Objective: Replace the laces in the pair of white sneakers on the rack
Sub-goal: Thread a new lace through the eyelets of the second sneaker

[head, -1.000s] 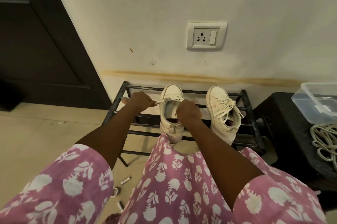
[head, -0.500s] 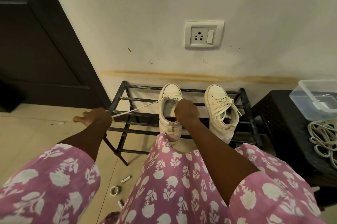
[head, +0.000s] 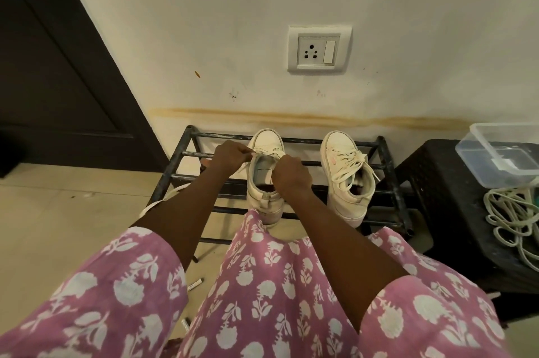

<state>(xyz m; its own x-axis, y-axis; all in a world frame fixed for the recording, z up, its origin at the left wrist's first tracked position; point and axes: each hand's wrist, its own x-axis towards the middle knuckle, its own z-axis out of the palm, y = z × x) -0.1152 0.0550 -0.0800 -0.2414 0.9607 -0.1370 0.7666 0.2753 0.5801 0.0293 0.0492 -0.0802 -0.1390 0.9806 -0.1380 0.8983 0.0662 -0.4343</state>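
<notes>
Two white sneakers stand toes to the wall on a black metal rack (head: 186,153). The left sneaker (head: 264,197) has most of its lace pulled out. My left hand (head: 230,158) pinches the lace (head: 264,153) at the sneaker's upper left eyelets. A loose stretch of that lace (head: 159,200) hangs down past my left forearm. My right hand (head: 290,174) grips the right side of the same sneaker's opening. The right sneaker (head: 347,179) is fully laced, its bow loose.
A black stool (head: 437,212) at the right carries a clear plastic box (head: 495,153) and a heap of pale laces (head: 513,217). A dark door (head: 58,66) is at the left. Small objects (head: 194,284) lie on the tiled floor under my knees. A wall socket (head: 319,50) sits above the rack.
My left hand pulled the lace out far to the left, then came back to the left sneaker's eyelets. My right hand stayed on the sneaker.
</notes>
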